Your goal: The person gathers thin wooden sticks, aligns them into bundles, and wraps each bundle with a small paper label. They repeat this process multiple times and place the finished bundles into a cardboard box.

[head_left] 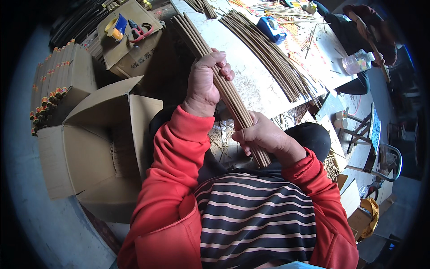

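Note:
A bundle of thin brown incense sticks (233, 96) slants across my lap, its far end over the table and its near end towards my body. My left hand (205, 80) is closed around the upper part of the bundle, with the thumb on top. Lower down, my right hand (263, 133) grips the same bundle close to its near end. Just right of the bundle, a wide row of loose incense sticks (268, 56) lies on the white table (244, 85). Some of my fingers are hidden beneath the bundle.
Left of me stands an open cardboard box (94, 157), behind it a closed carton (148, 54) carrying red-handled scissors (140, 32) and a tape roll (117, 28). A blue tape dispenser (271, 30) and clear bottle (357, 62) stand on the table. Another person (369, 27) sits at far right.

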`<state>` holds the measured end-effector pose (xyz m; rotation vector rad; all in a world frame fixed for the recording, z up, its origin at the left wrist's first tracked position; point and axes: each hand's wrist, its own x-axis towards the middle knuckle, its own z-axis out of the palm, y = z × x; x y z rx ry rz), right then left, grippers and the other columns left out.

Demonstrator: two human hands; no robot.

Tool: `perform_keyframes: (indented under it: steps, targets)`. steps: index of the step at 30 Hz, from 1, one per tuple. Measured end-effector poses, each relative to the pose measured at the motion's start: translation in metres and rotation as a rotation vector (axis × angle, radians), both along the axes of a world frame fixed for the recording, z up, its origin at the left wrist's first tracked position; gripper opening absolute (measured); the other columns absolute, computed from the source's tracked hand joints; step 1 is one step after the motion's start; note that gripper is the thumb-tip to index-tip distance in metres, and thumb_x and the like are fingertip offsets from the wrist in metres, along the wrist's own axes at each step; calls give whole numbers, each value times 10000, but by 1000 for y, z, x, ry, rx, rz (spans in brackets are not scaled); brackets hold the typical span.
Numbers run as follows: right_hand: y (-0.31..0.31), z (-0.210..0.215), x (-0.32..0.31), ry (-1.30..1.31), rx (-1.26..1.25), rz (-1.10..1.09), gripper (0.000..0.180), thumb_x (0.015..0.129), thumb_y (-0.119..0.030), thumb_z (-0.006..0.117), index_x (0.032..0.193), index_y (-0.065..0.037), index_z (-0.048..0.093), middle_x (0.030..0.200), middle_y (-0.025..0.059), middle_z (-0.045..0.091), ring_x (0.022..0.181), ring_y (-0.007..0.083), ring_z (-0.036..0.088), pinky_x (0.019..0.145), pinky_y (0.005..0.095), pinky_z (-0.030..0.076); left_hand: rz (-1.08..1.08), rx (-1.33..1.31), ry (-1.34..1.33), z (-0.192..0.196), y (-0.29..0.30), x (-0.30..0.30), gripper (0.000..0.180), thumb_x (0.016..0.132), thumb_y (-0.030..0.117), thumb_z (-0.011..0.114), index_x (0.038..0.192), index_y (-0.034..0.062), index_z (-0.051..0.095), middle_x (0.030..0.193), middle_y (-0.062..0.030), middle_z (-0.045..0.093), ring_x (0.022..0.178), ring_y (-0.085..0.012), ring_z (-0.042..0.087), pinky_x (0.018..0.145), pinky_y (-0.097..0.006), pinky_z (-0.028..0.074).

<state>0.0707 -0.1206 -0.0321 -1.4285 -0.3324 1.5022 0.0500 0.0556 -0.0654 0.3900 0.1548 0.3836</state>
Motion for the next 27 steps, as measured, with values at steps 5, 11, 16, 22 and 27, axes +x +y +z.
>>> perform_keyframes:
  steps: [5, 11, 16, 22, 27]
  targets:
    - [3, -11, 1, -341, -69, 36, 174, 740, -37, 624, 828, -13, 476, 588, 54, 508, 456, 141, 532, 400, 259, 438, 84, 83, 152, 0, -5, 2, 80, 781, 54, 591, 782, 110, 532, 609, 2, 485, 526, -118, 481, 501, -269, 412]
    - [5, -10, -1, -291, -80, 0, 196, 735, -39, 629, 852, -11, 474, 615, 51, 518, 463, 126, 522, 416, 258, 444, 18, 63, 46, -1, -1, 1, 94, 773, 45, 575, 743, 106, 511, 595, 5, 486, 513, -120, 481, 493, -269, 408]
    - [5, -13, 2, -143, -77, 32, 184, 747, -45, 618, 835, -27, 458, 598, 48, 501, 429, 128, 499, 378, 271, 417, 44, 45, 120, -2, -5, 2, 85, 771, 59, 588, 761, 93, 511, 596, -1, 484, 509, -117, 466, 492, -273, 410]
    - [4, -15, 2, -268, -35, -1, 191, 751, -48, 613, 883, 0, 484, 570, 39, 491, 437, 129, 508, 385, 266, 422, 49, 82, 102, -3, -5, 1, 77, 769, 58, 589, 760, 92, 521, 607, 1, 481, 518, -122, 470, 489, -280, 413]
    - [7, -2, 4, -198, -75, 31, 176, 745, -31, 608, 860, 14, 482, 574, 40, 495, 427, 126, 501, 373, 255, 413, 33, -11, 87, -7, -5, 3, 85, 789, 69, 592, 765, 104, 518, 630, -2, 488, 540, -121, 469, 513, -265, 410]
